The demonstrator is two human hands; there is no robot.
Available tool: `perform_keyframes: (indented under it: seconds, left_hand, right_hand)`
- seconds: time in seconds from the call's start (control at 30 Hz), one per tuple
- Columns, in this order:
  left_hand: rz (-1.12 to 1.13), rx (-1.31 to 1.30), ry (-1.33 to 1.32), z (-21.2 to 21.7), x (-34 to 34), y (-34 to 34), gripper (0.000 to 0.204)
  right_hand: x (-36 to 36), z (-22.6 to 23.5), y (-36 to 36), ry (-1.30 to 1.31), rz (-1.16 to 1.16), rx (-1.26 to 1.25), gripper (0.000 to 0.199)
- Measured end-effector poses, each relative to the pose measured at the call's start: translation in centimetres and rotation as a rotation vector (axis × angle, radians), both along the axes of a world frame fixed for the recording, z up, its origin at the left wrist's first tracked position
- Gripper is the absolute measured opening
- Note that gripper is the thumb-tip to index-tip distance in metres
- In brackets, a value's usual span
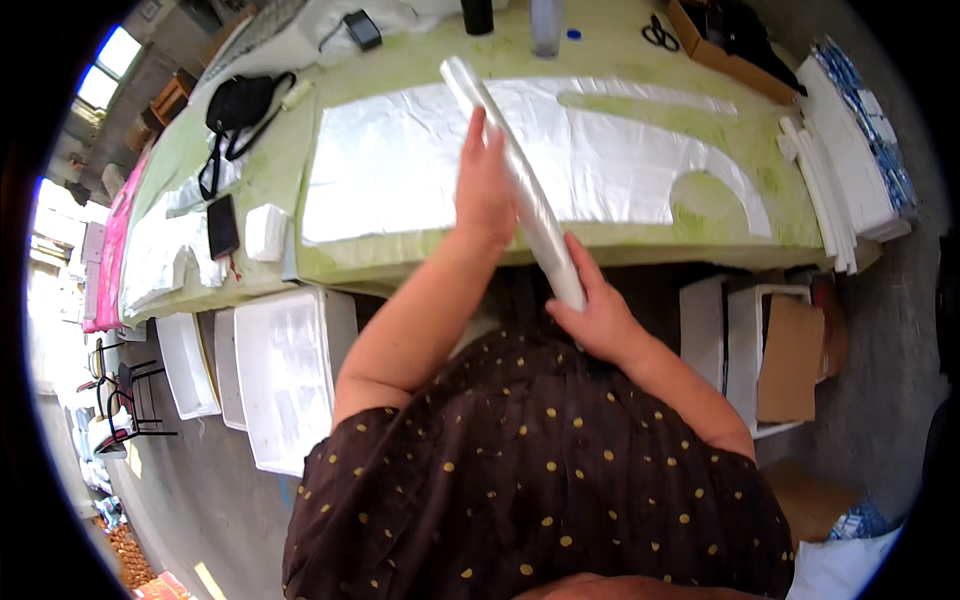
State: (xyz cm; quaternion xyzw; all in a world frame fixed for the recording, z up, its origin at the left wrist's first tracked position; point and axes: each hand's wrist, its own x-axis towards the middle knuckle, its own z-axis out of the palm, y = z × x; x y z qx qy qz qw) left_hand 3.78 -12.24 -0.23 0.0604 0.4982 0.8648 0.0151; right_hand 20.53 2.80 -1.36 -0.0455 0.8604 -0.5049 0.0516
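Note:
A long roll of shiny whitish film [538, 205] slants across in front of me, its far end over the table and its near end close to my body. My right hand [600, 312] grips the near end, thumb on one side and fingers on the other. Farther up, my left hand [487, 190] is on the roll from the left, its fingers partly stretched along it and somewhat blurred. Beneath the roll, a large flat silvery-white sheet [390, 165] lies on the green-covered table [640, 242]. On its right the sheet has a curved cut-out and a long slit.
A black bag [238, 105], a phone [222, 227] and a white packet [265, 233] lie at the left. Scissors [660, 33] and a cardboard box [725, 50] are at the far right, white rolls [815, 190] at the right edge. White bins [290, 380] stand below the table.

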Motion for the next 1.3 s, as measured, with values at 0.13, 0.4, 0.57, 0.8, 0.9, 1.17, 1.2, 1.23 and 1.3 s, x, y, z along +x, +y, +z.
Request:
perform_keyframes:
  seconds: [0.13,0.4,0.57,0.8,0.9,1.17,1.2,1.23,1.3]
  left_hand:
    - [0.117,0.190,0.196,3.4,0.7,-2.1,0.065]
    - [0.110,-0.119,-0.030,-1.1,1.9,0.6,0.074]
    - [0.199,-0.293,-0.066,0.6,-3.4,0.2,0.070]
    - [0.253,0.065,0.031,4.0,-6.2,-3.6,0.061]
    - [0.146,-0.136,-0.043,3.2,-7.0,-5.1,0.068]
    - [-0.208,-0.600,-0.204,2.4,-11.0,-7.6,0.062]
    - [-0.215,-0.606,-0.238,2.8,-11.5,-7.4,0.060]
    - [-0.203,-0.646,-0.217,3.2,-11.7,-7.1,0.057]
    - [-0.248,-0.713,-0.230,3.1,-12.6,-7.7,0.054]
  right_hand:
    - [-0.2,-0.6,0.5,-0.131,-0.028,-0.236,0.088]
    - [-0.1,0.0,-0.1,-0.089,0.072,-0.141,0.087]
    - [-0.3,-0.2,0.5,-0.118,0.062,-0.132,0.089]
    - [-0.3,-0.1,2.0,-0.442,0.047,-0.889,0.082]
    - [-0.2,-0.4,2.5,-0.457,0.077,-0.938,0.082]
    - [-0.2,-0.9,3.4,-0.529,0.121,-1.033,0.085]
    - [-0.2,-1.1,3.6,-0.539,0.129,-1.063,0.086]
    - [-0.2,-1.4,3.8,-0.545,0.145,-1.068,0.088]
    - [-0.2,-1.8,4.0,-0.542,0.173,-1.056,0.089]
